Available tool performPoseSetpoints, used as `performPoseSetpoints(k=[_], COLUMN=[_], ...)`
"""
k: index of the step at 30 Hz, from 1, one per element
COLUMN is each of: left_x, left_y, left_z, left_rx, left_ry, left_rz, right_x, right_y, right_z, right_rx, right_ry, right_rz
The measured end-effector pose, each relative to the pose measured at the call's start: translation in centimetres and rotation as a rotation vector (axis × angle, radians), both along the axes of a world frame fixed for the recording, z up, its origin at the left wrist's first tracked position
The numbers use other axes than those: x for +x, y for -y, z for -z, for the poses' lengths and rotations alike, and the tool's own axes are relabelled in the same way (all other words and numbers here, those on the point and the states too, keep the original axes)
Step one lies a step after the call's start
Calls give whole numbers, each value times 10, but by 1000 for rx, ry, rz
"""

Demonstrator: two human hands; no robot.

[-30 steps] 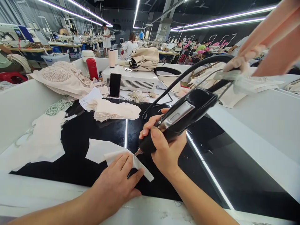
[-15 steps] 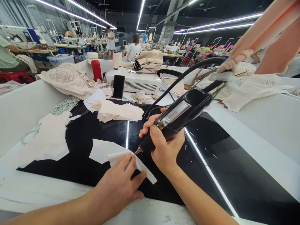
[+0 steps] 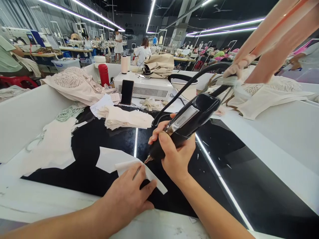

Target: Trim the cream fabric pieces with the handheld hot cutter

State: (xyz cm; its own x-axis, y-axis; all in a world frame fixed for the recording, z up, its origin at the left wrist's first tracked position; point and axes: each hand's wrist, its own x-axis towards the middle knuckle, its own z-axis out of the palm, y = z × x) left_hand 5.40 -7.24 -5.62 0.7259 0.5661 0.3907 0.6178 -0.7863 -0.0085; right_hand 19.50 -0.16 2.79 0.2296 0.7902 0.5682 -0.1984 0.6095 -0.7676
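Observation:
My right hand [image 3: 176, 152] is wrapped round a black corded handheld tool [image 3: 190, 116] with a silver plate on its side. The tool's pointed copper-coloured tip slants down to the edge of a folded cream fabric piece [image 3: 109, 160], close by my left fingertips; whether it touches cannot be told. My left hand [image 3: 127, 192] presses the fabric against the black glossy board [image 3: 92, 181], thumb apart from the fingers. A slim grey metal tool [image 3: 136, 172] shows between its fingers, mostly hidden. Pink cloth strips [image 3: 264, 53] hang at the upper right, tied to the tool's rear end.
A stack of cut cream fabric [image 3: 127, 118] lies behind the work, more pieces [image 3: 53, 142] at left beside green elastic cord [image 3: 68, 113]. Farther back stand a phone [image 3: 127, 92], a red flask [image 3: 103, 74] and a vented white box [image 3: 152, 92]. Bras [image 3: 72, 84] lie at the left.
The tool's tip has shifted very slightly right from my left fingertips. The hanging pink strips have swung left. Both hands and the fabric stay almost in place.

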Motion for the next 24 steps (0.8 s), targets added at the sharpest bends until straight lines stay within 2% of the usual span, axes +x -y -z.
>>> performPoseSetpoints(k=[4,7,9,11,16,20,24], left_x=[-3,-10,-15,-19,-13,-6,-3], left_y=[1,-6,-14,-23,-37,-35,-29], left_z=[-16,-35,-45,-52,-49,-42,-43], left_rx=[-52,-200,-313,-355,-266,-206,-184], left_ry=[-45,-99,-134,-187,-288,-318,-363], left_rz=[-9,10,30,40,-29,-125,-178], right_x=[13,26,35,41,47,44,39], right_y=[0,3,7,15,41,53,54], right_z=[-10,-20,-24,-24,-18,-13,-9], right_rx=[10,-3,5,8,17,48,72], right_ry=[102,229,204,124,21,-16,-40], right_rz=[82,171,180,153,48,-30,-54])
